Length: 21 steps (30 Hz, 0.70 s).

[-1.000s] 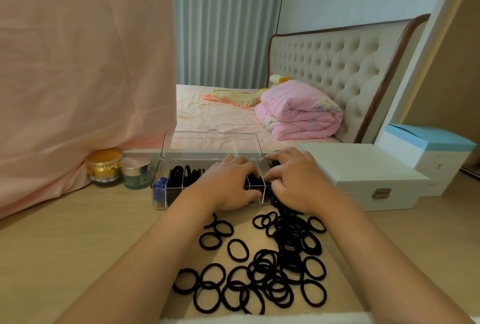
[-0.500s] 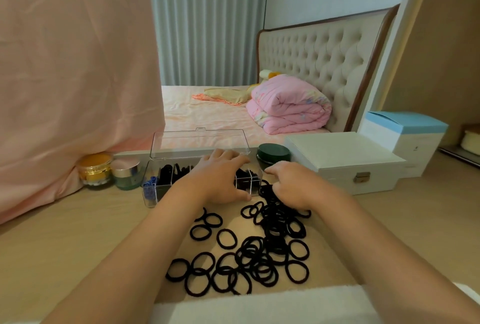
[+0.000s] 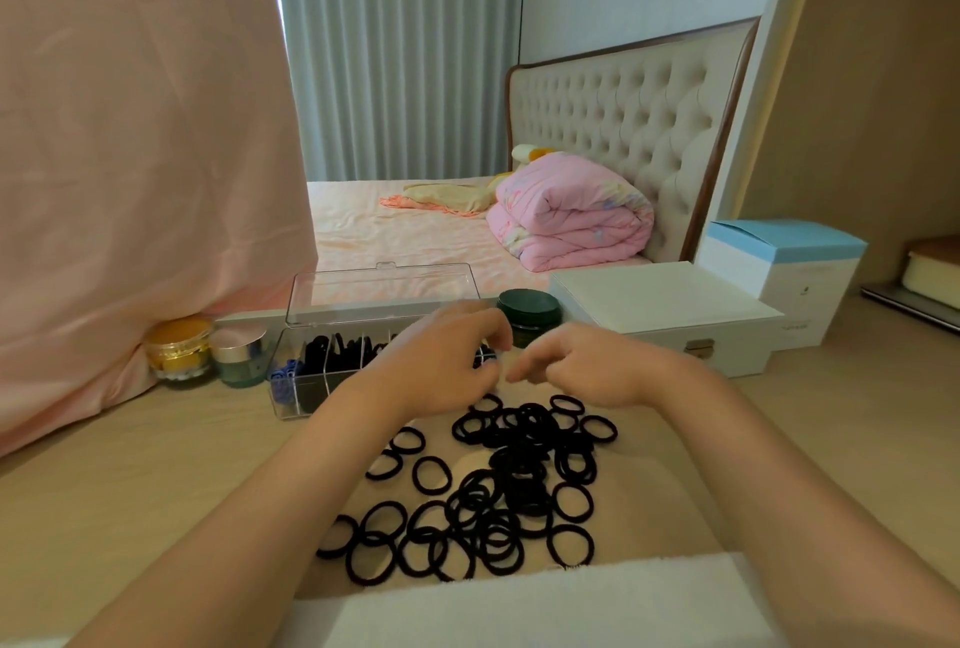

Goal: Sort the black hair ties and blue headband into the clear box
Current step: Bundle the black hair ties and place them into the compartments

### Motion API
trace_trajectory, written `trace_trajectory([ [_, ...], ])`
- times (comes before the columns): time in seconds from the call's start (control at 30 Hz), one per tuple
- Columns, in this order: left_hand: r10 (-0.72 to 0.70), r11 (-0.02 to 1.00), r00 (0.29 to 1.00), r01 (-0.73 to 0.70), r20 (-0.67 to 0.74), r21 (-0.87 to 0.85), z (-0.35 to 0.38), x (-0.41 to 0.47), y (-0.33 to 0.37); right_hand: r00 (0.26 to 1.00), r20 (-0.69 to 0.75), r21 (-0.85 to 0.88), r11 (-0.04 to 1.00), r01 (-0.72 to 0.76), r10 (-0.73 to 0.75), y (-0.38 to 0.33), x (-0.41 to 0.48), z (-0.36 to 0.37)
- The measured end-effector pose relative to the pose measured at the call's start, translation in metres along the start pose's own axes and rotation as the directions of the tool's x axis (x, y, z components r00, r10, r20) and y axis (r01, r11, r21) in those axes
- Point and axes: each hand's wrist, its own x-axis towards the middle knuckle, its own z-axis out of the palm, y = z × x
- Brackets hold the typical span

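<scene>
By the clear box (image 3: 311, 411), right hand (image 3: 589, 366) hangs loosely curled, left hand (image 3: 441, 361) blurred, unreadable

Left hand (image 3: 441, 366): bare; fingertips blurred.
Right hand (image 3: 597, 369): bare.
Left forearm (image 3: 291, 481): uncovered from wrist to frame edge.
Right forearm (image 3: 769, 465): uncovered from wrist to frame edge.
White fabric (image 3: 519, 600): towel-like texture, at the lower edge; cannot tell whether worn.

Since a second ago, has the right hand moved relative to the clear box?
Yes. The right hand has pulled back off the clear box toward the person, now by the hair ties.
</scene>
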Motion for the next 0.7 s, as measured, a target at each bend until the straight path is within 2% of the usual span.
trace_trajectory([
  [0.1, -0.036, 0.998, 0.989, 0.045, 0.147, -0.053, 0.006, -0.004, 0.010, 0.991, -0.134, -0.101, 0.994, -0.038, 0.024, 0.006, -0.002, -0.011],
  [0.2, -0.081, 0.997, 0.926, 0.076, 0.368, 0.029, 0.017, -0.008, 0.013, 0.991, -0.028, -0.279, 0.951, -0.132, 0.129, 0.008, 0.000, -0.003],
  [0.27, -0.092, 0.995, 0.892, 0.096, 0.443, 0.015, 0.019, -0.011, 0.013, 0.979, 0.038, -0.337, 0.925, -0.177, 0.201, 0.007, 0.004, 0.006],
  [0.37, -0.129, 0.991, 0.887, 0.131, 0.443, 0.026, 0.012, -0.016, 0.010, 0.981, 0.045, -0.335, 0.929, -0.161, 0.186, 0.003, 0.010, 0.015],
  [0.57, -0.193, 0.981, 0.885, 0.173, 0.424, 0.086, -0.009, -0.031, -0.004, 0.993, 0.117, -0.277, 0.961, 0.008, 0.025, -0.016, 0.017, 0.023],
  [0.7, -0.224, 0.973, 0.927, 0.230, 0.299, 0.017, -0.009, -0.049, -0.008, 0.997, 0.074, -0.236, 0.971, 0.037, -0.020, -0.023, 0.014, 0.020],
])
